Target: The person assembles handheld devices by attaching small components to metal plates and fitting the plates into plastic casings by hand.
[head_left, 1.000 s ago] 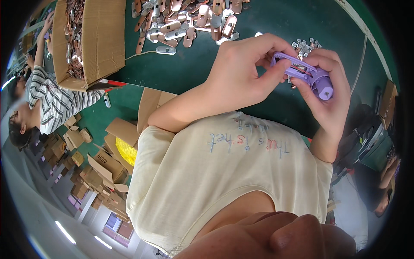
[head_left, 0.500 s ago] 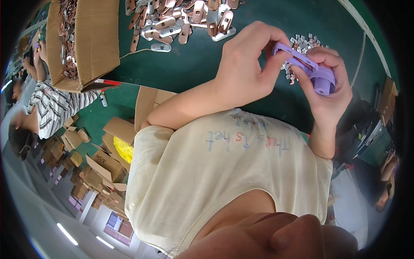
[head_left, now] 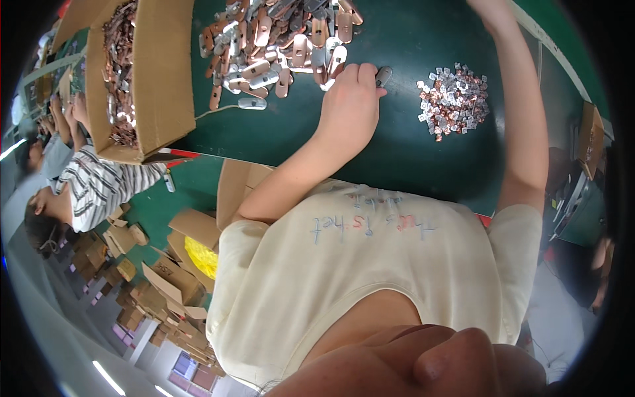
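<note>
My left hand (head_left: 351,100) is closed at the right edge of a pile of oval metal plates (head_left: 299,49). A grey oval plate (head_left: 384,75) with a small hole juts out between its finger and thumb. Its fingertips are partly hidden behind the knuckles. My right hand (head_left: 486,6) reaches far forward and is cut off by the upper edge, so its fingers do not show. Between my arms lies a heap of small clear and copper-coloured square pieces (head_left: 454,100) on the dark green table (head_left: 410,155).
A cardboard box (head_left: 162,79) of metal pieces stands at the table's left. Open cartons (head_left: 175,281), one with yellow plastic (head_left: 201,257), sit on the floor at left. A person in a striped shirt (head_left: 99,188) is beyond them. Another person (head_left: 575,271) is at far right.
The purple fixture both hands held is out of view. My left hand has moved left to the metal plates and taken one. My right hand has moved far forward.
</note>
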A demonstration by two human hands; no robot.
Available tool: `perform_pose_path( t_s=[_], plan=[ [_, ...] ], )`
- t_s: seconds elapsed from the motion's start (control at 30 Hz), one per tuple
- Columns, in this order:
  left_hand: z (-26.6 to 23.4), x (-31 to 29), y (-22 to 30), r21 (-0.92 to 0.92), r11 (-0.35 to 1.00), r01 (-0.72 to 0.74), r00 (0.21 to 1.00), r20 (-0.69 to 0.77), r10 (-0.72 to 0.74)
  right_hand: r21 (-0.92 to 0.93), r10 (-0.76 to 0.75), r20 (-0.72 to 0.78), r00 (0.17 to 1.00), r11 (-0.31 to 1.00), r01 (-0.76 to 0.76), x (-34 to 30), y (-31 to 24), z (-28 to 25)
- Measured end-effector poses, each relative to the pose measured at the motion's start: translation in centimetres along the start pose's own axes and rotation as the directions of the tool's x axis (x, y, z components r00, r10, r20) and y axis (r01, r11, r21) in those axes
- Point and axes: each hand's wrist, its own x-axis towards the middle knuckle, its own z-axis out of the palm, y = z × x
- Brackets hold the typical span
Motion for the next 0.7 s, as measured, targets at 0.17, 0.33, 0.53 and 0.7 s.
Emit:
perform_pose_path(
  t_s=[0.17, 0.33, 0.53, 0.7],
  plan=[
    [-0.8, 1.2, -1.4, -0.094, 0.995, -0.043, 0.999, 0.008, 0.044, -0.214, -0.205, 0.557, 0.805, 0.901, 0.377, -11.0, -2.6, 2.8],
    [-1.7, 1.8, -1.0, -0.501, 0.848, 0.173, 0.976, 0.200, -0.082, -0.406, -0.157, 0.405, 0.901, 0.852, 0.331, -13.3, -1.4, 4.0],
    [-4.2, 1.3, 0.8, -0.806, 0.509, 0.303, 0.949, 0.302, -0.088, -0.220, -0.066, 0.383, 0.922, 0.962, 0.161, -13.5, -3.3, 3.4],
    [-3.8, 1.0, 0.4, -0.836, 0.475, 0.275, 0.961, 0.258, -0.103, 0.331, -0.113, 0.218, 0.969, 0.943, 0.035, -15.2, -4.7, 2.9]
  ],
)
